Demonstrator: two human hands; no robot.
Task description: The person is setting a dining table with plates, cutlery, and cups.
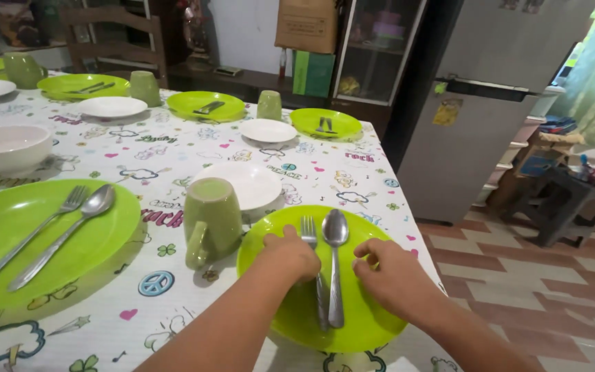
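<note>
A lime-green plate (277,234) lies at the table's near right corner with a fork (309,230) and a spoon (335,231) side by side on it. My left hand (289,253) rests on the plate with its fingers curled against the fork's handle. My right hand (388,271) lies on the plate's right half, fingertips beside the spoon's handle. Whether either hand grips the cutlery I cannot tell. An upturned green mug (211,219) stands just left of the plate, and a small white saucer (242,183) lies behind it.
Another green plate (8,227) with fork and spoon lies at the near left. Several more place settings line the far edge. A white bowl (7,146) sits at left. The table edge runs along the right; a grey fridge (476,103) and low stool (560,200) stand beyond.
</note>
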